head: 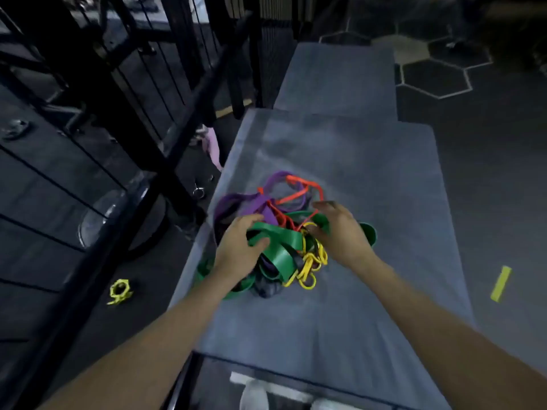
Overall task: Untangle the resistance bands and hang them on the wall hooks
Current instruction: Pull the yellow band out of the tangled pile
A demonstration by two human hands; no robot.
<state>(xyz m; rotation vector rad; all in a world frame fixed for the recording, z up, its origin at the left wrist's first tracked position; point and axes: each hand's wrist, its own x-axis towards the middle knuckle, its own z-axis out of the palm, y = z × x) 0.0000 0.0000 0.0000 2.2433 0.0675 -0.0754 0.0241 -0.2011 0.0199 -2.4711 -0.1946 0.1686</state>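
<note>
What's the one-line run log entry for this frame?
stage: untangling | left hand: grips green band | right hand: in pile by yellow band, grip unclear | pile on mat | hung: none visible

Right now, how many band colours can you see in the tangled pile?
4: purple far left, orange far side, green centre, yellow near right. Others may be hidden underneath.

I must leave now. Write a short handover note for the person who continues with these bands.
Left hand: grips the wide green band on the near left of the pile.
Right hand: fingers in the tangle beside the yellow band; its grip is not clear.
Purple band and red band lie knotted at the far side, all on the grey mat.
Done: nothing separated.
Left: untangle every band and hang it; no hooks in view.
</note>
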